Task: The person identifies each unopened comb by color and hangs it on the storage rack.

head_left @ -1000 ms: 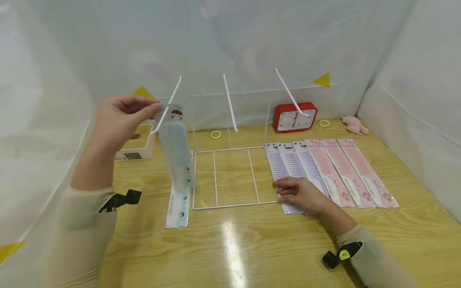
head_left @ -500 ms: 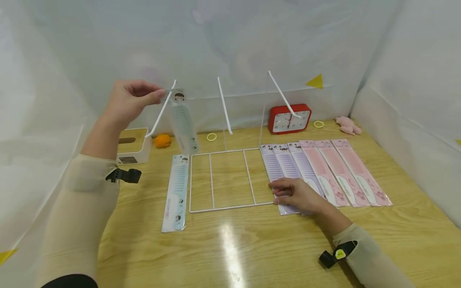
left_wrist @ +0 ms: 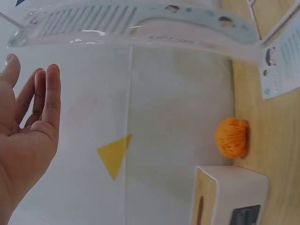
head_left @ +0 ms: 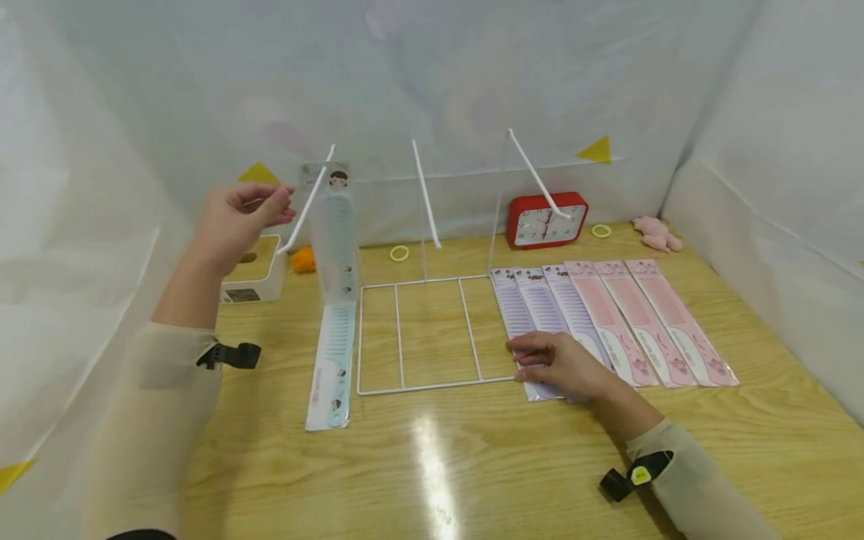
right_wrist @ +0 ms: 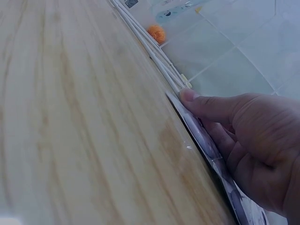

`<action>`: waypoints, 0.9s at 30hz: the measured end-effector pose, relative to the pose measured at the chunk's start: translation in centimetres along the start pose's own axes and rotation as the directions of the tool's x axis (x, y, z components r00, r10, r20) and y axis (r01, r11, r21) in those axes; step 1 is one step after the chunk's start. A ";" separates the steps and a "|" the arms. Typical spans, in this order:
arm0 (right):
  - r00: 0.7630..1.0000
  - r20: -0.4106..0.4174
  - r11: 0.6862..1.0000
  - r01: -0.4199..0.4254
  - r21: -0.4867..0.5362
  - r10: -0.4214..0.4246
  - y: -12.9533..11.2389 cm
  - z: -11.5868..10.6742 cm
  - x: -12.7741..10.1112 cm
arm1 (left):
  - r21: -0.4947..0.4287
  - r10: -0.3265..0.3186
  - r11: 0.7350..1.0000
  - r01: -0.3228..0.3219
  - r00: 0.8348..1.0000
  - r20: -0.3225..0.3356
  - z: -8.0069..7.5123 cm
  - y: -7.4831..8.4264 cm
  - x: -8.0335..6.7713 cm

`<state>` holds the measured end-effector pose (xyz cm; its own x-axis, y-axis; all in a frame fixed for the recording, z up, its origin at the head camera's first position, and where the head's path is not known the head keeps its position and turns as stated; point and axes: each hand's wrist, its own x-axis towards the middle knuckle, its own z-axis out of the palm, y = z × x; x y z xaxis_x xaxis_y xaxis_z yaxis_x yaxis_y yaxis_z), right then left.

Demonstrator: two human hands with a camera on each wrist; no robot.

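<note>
A blue packaged comb with a cartoon girl hangs upright at the left prong of a white wire rack. Just left of it is my left hand; in the left wrist view a gap separates its extended fingers from the package. A second blue comb lies on the table beside the rack's base. My right hand rests at the base's front right corner, its thumb touching the wire in the right wrist view. Its other fingers lie over the nearest purple packaged comb.
More purple combs and several pink packaged combs lie side by side on the right. Behind stand a red clock, yellow rings, a pink soft toy, an orange yarn ball and a white box.
My left hand raised the blue comb to the left prong, then let go and drew slightly left and down. The comb now hangs there. My right hand has stayed at the rack's corner.
</note>
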<state>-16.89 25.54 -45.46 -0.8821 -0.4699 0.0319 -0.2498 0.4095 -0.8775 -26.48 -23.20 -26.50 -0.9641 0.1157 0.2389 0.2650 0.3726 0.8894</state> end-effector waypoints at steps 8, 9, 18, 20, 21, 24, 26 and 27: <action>1.000 -0.005 0.999 -0.026 -0.027 0.026 0.1 0.0 0.1 | 0.008 -0.147 0.989 0.146 0.988 0.039 0.0 -7.6 -2.9; 1.000 -0.005 0.999 -0.029 -0.029 0.029 0.2 -0.1 0.1 | 0.022 -0.161 0.987 0.159 0.984 0.074 0.2 -8.6 -3.1; 0.999 -0.004 0.998 -0.043 -0.038 0.042 0.1 -0.1 0.2 | 0.016 -0.230 0.970 0.241 0.905 0.358 2.0 -14.7 -3.5; 0.999 -0.005 0.998 -0.045 -0.035 0.044 0.0 0.0 0.2 | -0.003 -0.227 0.969 0.247 0.897 0.378 2.4 -15.4 -3.4; 0.999 -0.005 0.998 -0.044 -0.033 0.044 -0.1 0.0 0.2 | -0.016 -0.218 0.970 0.244 0.894 0.391 2.5 -15.7 -3.3; 0.999 -0.007 0.999 -0.042 -0.028 0.042 -0.2 0.0 0.1 | -0.036 -0.212 0.967 0.251 0.878 0.430 3.2 -16.2 -3.0; 0.999 -0.010 0.999 -0.032 -0.024 0.032 -0.2 0.0 0.1 | -0.015 -0.221 0.967 0.255 0.865 0.450 3.5 -16.4 -2.7; 1.000 -0.012 0.999 -0.029 -0.022 0.029 -0.2 -0.1 0.0 | -0.006 -0.230 0.965 0.262 0.859 0.457 3.8 -16.3 -2.5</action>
<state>-16.88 25.50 -45.24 -0.8936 -0.4488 0.0119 -0.2326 0.4402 -0.8672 -28.34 -26.11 -43.10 -0.8832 0.4341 -0.1776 0.0035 0.3847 0.9230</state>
